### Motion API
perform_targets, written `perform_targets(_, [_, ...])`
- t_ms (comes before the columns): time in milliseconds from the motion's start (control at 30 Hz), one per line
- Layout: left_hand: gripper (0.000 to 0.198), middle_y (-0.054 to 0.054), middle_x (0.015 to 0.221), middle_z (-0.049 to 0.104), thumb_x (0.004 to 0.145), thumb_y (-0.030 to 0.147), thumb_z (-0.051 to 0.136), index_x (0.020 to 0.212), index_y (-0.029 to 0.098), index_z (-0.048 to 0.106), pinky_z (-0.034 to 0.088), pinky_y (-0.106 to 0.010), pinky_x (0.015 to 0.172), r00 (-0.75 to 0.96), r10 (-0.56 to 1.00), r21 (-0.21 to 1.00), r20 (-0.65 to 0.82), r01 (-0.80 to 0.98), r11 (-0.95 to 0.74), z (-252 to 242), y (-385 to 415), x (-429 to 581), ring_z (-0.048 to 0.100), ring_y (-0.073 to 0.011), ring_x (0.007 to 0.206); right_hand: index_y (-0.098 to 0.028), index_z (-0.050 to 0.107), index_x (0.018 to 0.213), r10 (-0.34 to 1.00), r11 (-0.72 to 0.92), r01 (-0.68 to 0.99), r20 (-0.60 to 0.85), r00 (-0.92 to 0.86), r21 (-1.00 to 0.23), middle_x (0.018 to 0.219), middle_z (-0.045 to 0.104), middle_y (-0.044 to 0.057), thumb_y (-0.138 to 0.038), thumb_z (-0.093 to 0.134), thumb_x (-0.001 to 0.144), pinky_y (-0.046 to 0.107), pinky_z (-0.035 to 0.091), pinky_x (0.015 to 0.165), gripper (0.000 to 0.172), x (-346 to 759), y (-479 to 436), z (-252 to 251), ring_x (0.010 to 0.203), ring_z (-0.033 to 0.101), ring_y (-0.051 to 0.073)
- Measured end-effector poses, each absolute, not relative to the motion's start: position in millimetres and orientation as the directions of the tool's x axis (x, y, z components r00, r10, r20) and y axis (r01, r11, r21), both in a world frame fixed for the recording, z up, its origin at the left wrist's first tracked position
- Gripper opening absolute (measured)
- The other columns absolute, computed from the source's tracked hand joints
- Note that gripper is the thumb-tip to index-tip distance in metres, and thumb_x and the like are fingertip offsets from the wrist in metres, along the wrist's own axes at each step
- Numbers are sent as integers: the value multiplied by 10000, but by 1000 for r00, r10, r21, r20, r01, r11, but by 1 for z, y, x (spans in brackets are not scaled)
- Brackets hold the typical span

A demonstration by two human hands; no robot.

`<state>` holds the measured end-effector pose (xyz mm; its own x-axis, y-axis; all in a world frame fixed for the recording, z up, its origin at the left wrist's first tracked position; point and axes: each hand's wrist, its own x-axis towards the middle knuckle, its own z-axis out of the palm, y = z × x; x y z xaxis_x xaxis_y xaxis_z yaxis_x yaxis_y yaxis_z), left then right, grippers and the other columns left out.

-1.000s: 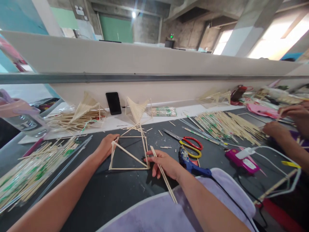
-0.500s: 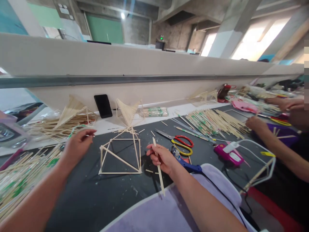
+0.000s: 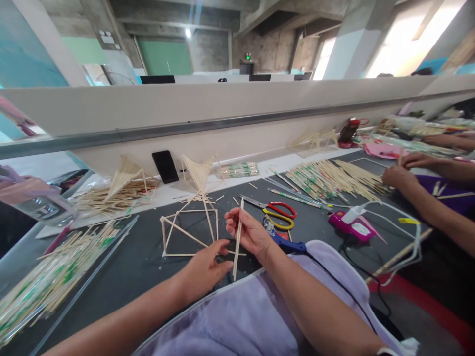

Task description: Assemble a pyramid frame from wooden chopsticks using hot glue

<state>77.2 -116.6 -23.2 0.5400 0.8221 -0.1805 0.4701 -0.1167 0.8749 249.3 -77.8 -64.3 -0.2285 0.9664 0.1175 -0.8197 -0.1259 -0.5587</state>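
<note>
My right hand (image 3: 249,232) is closed round a couple of thin bamboo sticks (image 3: 238,247), which point up and down between the fingers. Just left of their lower ends, my left hand (image 3: 210,267) has its thumb and fingers apart and nothing visible in it. Behind the left hand stands a frame of glued sticks (image 3: 178,255), box-like with diagonal braces, partly covered by that hand. A fan-shaped stick model (image 3: 200,173) rises beyond the frame. Right of my right hand lie scissors (image 3: 280,210) with red and yellow handles and a blue glue gun (image 3: 291,244).
Packaged sticks (image 3: 70,267) lie at left, and a loose stick pile (image 3: 326,180) at right. A phone (image 3: 165,166) leans on the partition (image 3: 237,106). A pink power adapter (image 3: 351,227) with cables sits at right, near another person's hands (image 3: 403,173). Purple cloth (image 3: 237,321) covers my lap.
My left hand has moved from the left side, over by the stick packs, to the right, close to the sticks in my right hand. The right hand keeps its hold. The view has shifted slightly.
</note>
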Motion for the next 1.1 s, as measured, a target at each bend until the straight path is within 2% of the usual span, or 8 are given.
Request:
perform_targets(100, [199,18,578,590,808,315,473,906,151,529,335,-176,359,565,776,918,-280,395,43,-53,-124,98,448,-68,360,-157,628,945,969,-125,-838,117,-218,-531,923,679,52,-267,603,825,227,520,767,165,250,-78,-64,762,630,87])
perform_targets(200, [179,60,401,478,820,323,446,728,171,472,313,-166,337,592,751,937,-292,334,101,-66,-124,106,386,-67,308,-138,613,992,964,-161,-819,91,-250,-550,891,688,69,-268,525,876,234,533,745,195,250,-75,-66,737,641,93])
perform_targets(367, [170,52,408,514,818,333,458,734,187,438,359,-181,329,577,757,936,-305,330,125,-72,-116,103,434,-89,308,-111,580,1027,959,-253,-766,-51,-278,-591,854,687,110,-285,376,937,287,548,702,283,249,-68,-74,721,662,135])
perform_targets(533, [199,61,411,506,848,364,426,745,193,423,344,-166,309,544,799,929,-258,367,50,-77,-114,97,413,-79,288,-118,620,915,983,-153,-773,-173,-56,-616,780,671,80,-226,441,898,260,541,641,210,252,-62,-78,678,640,125])
perform_targets(700, [222,84,481,466,839,408,446,774,196,432,312,-152,277,495,843,942,-209,334,37,-78,-115,95,415,-66,293,-117,661,855,995,-101,-736,-72,-72,-669,675,584,1,-256,616,787,110,300,345,161,251,-65,-73,439,413,19])
perform_targets(800, [221,76,536,479,829,408,463,787,191,454,317,-152,282,475,860,940,-187,341,16,-75,-114,93,441,-62,316,-112,640,787,993,-106,-709,-36,-113,-697,651,564,-10,-291,672,738,98,214,322,188,251,-67,-73,402,329,-4])
perform_targets(967, [233,72,426,479,838,404,448,787,184,504,342,-165,330,450,874,900,-182,435,-37,-56,-110,72,443,-80,317,-158,546,751,996,-82,-745,-68,-48,-662,531,518,-46,-326,628,759,106,172,286,187,258,-65,-75,336,269,7])
perform_targets(1100, [194,44,491,569,790,372,528,804,181,493,423,-205,405,280,945,898,-168,438,30,-46,-103,46,541,-113,383,-179,502,761,990,-131,-767,-126,-66,-628,470,484,-63,-321,571,797,103,149,275,162,261,-63,-74,301,246,11])
